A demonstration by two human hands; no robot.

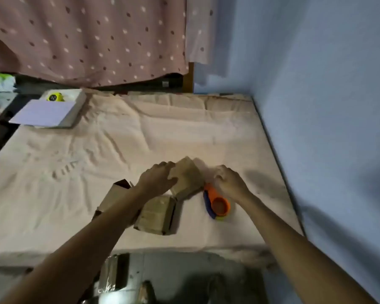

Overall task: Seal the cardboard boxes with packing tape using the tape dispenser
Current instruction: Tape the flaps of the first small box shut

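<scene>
While left hand (158, 178) fingers grip the box (185, 178), right hand (229, 183) fingers curl by the dispenser (216, 201).

1 head-worn wide-angle camera looks forward and down, at arm's reach, over a cloth-covered table (140, 132) toward a curtain (86, 40); a wall (327, 106) lies at right.
</scene>
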